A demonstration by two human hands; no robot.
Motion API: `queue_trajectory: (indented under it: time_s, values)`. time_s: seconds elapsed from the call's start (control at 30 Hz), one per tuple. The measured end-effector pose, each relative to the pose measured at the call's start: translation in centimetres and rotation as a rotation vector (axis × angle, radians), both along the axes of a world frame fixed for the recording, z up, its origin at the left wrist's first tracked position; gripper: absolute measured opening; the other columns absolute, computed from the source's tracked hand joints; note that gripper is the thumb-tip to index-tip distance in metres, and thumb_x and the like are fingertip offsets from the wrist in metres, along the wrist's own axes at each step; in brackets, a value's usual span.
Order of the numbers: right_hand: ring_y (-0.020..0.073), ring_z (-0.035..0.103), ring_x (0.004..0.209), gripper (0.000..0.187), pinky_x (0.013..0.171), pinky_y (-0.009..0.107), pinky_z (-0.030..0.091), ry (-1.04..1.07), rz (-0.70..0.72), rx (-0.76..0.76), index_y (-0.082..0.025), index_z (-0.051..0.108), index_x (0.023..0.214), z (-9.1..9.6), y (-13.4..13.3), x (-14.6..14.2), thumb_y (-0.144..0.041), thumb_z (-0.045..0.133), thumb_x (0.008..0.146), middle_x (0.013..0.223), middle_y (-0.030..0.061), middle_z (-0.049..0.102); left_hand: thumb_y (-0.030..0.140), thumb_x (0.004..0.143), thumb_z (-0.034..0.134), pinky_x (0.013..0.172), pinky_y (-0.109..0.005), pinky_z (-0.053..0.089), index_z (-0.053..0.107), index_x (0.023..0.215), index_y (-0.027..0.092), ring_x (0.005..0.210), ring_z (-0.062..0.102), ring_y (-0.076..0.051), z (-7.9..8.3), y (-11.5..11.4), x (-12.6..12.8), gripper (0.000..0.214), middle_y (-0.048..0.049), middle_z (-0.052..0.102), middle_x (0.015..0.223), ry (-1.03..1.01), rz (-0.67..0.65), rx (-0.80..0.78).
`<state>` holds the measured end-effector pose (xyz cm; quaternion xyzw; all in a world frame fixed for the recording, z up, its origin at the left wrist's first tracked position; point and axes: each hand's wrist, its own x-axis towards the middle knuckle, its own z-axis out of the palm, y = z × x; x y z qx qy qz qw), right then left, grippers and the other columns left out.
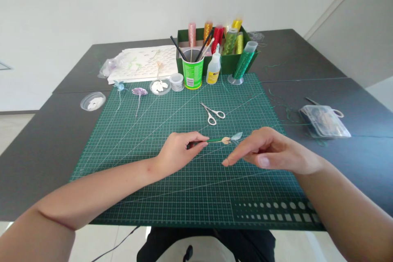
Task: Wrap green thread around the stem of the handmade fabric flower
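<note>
My left hand (179, 151) pinches the green stem of a small craft flower (226, 141) between thumb and fingertips. The flower lies sideways above the mat, its cream base and pale blue translucent petals pointing right. Just right of it is my right hand (270, 151), index finger stretched out to the left and thumb apart, with nothing visible in it. Its fingers partly overlap the area by the petals; whether they touch cannot be told. White-handled scissors (212, 114) lie beyond the flower, blades slightly apart.
A green cutting mat (184, 196) covers the middle of the dark table. Behind stand a green tin (193, 74) of sticks, a glue bottle (213, 67) and a green box (229, 64) of thread spools. At left lie a purple flower (139, 91) and a blue flower (119, 86); at right, a plastic case (325, 120).
</note>
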<state>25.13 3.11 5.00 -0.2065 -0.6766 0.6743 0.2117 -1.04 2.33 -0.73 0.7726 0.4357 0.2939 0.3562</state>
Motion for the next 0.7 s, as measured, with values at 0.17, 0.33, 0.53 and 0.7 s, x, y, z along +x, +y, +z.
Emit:
queue_trajectory:
  time_s: [0.17, 0.33, 0.53, 0.7]
  values:
    - [0.0091, 0.028, 0.049, 0.049, 0.047, 0.029, 0.019, 0.036, -0.116, -0.012, -0.019, 0.080, 0.120, -0.7, -0.2, 0.0, -0.057, 0.063, 0.095, 0.054, -0.0052, 0.034, 0.023, 0.097, 0.067, 0.063, -0.023, 0.052, 0.079, 0.108, 0.020, 0.070, 0.071, -0.012, 0.5, -0.2, 0.0, 0.017, 0.0015, 0.081, 0.090, 0.095, -0.098, 0.046]
    - [0.0088, 0.027, 0.052, 0.052, 0.048, 0.027, 0.021, 0.015, -0.253, 0.080, -0.018, 0.078, 0.123, -1.1, -0.2, -0.3, -0.059, 0.059, 0.097, 0.055, -0.0064, 0.030, 0.022, 0.096, 0.069, 0.061, -0.023, 0.052, 0.079, 0.109, 0.021, 0.068, 0.072, -0.012, 0.4, -0.3, 0.1, 0.017, 0.0023, 0.081, 0.087, 0.127, -0.142, 0.103]
    - [0.0092, 0.033, 0.053, 0.059, 0.047, 0.024, 0.025, -0.118, -0.329, 0.188, -0.016, 0.078, 0.123, -0.5, 0.2, -0.8, -0.064, 0.061, 0.093, 0.058, -0.0037, 0.043, 0.021, 0.095, 0.068, 0.061, -0.023, 0.053, 0.080, 0.108, 0.020, 0.068, 0.073, -0.013, 0.1, -0.6, 0.2, 0.017, 0.0006, 0.082, 0.091, 0.105, -0.194, 0.114]
    - [0.0097, 0.034, 0.053, 0.062, 0.048, 0.025, 0.028, -0.110, -0.334, 0.214, -0.016, 0.076, 0.125, -0.5, 0.1, -0.8, -0.066, 0.060, 0.092, 0.059, -0.0035, 0.042, 0.026, 0.098, 0.065, 0.059, -0.024, 0.053, 0.080, 0.110, 0.021, 0.066, 0.073, -0.014, 0.2, -0.6, 0.2, 0.020, -0.0001, 0.082, 0.088, 0.095, -0.227, 0.041]
